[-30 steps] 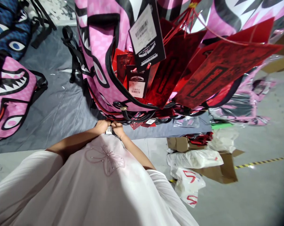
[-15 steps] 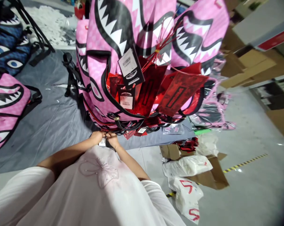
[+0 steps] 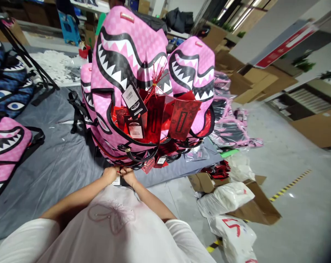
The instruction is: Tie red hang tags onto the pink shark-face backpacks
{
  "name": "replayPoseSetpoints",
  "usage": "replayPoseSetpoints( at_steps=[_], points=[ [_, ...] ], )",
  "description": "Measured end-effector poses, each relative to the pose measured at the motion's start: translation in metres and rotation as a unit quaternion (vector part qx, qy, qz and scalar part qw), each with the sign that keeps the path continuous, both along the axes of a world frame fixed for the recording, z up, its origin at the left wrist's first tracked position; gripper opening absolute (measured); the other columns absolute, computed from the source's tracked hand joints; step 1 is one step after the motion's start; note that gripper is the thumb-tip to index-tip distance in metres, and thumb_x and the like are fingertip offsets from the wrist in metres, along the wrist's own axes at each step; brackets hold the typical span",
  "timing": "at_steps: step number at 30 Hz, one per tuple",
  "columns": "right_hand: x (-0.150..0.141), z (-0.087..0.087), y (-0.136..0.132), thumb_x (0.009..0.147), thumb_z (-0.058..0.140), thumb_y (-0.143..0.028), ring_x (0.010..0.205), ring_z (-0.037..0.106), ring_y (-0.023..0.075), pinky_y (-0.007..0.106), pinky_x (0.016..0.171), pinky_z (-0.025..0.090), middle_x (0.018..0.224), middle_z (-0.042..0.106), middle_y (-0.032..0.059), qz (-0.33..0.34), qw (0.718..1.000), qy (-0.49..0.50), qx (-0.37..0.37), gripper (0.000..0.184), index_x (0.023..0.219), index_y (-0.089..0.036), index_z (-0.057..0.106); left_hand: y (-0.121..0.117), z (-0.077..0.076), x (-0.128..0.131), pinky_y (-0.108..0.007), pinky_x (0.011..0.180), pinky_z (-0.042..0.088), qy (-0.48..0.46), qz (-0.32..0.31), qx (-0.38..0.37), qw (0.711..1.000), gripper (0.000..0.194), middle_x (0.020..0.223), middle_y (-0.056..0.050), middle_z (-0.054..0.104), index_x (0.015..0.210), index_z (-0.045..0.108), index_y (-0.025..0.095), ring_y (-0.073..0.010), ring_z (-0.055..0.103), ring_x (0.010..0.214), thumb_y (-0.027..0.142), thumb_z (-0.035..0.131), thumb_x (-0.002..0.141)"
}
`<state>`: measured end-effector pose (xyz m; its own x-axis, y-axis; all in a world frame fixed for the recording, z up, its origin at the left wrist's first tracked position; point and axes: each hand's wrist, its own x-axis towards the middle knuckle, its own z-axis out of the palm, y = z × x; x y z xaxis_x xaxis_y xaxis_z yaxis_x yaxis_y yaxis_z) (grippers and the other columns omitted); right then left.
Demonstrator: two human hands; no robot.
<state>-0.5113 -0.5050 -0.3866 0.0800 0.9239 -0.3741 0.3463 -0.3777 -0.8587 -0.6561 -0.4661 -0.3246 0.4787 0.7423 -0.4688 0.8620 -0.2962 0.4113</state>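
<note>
My left hand (image 3: 111, 174) and my right hand (image 3: 129, 176) meet close to my body, at the near edge of the pink backpacks. Fingers of both are closed in a pinch around a small hang tag (image 3: 116, 180), whose white label hangs just below them; its string is too small to make out. Right in front stands a pink backpack (image 3: 132, 47) with a shark-mouth print, its front pocket gaping. Black hang tags (image 3: 134, 100) and red cards (image 3: 184, 118) fill that pocket, with a bunch of red strings (image 3: 155, 84) tied above them.
A second pink backpack (image 3: 193, 58) stands behind to the right. More pink and blue backpacks (image 3: 9, 95) lie at the left on the grey cloth (image 3: 56, 153). On the floor to the right are a cardboard box (image 3: 260, 201) and white plastic bags (image 3: 234, 233).
My view has tilted up, so the backpacks sit lower and more of the room shows behind. Both hands stay together at the hang tag.
</note>
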Motion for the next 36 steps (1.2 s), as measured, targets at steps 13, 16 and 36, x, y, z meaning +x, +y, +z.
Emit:
replayPoseSetpoints(
  at_steps=[13,16,36],
  points=[
    [-0.0028,-0.0024,-0.0006,0.063,0.044,-0.019,0.057,0.037,0.0094,0.021,0.053,0.030,0.057,0.043,-0.0046,-0.014,0.999,0.040,0.000,0.010,0.055,-0.021,0.038,0.0001,0.0038,0.0008,-0.030,0.084,0.046,0.007,-0.021,-0.006,1.000,0.024,0.107,-0.008,0.072,0.100,0.068,0.022,-0.0235,0.067,0.102,0.024,0.046,0.093],
    [-0.0022,0.0000,-0.0009,0.065,0.046,-0.020,0.057,0.038,0.0099,0.022,0.053,0.031,0.056,0.044,-0.0045,-0.015,0.999,0.041,-0.003,0.011,0.056,-0.021,0.040,0.0004,0.0047,0.0017,-0.030,0.085,0.046,0.007,-0.016,0.000,1.000,0.024,0.110,-0.009,0.071,0.105,0.067,0.021,-0.0237,0.066,0.103,0.026,0.047,0.092],
    [-0.0028,0.0032,-0.0054,0.069,0.048,-0.021,0.053,0.042,0.0106,0.023,0.053,0.035,0.054,0.047,-0.0035,-0.034,0.999,0.030,-0.021,0.015,0.055,-0.021,0.043,-0.0035,0.0070,0.0041,-0.027,0.085,0.046,0.001,-0.022,-0.014,1.000,0.027,0.107,-0.006,0.072,0.102,0.069,0.025,-0.0212,0.066,0.103,0.025,0.044,0.093]
  ],
)
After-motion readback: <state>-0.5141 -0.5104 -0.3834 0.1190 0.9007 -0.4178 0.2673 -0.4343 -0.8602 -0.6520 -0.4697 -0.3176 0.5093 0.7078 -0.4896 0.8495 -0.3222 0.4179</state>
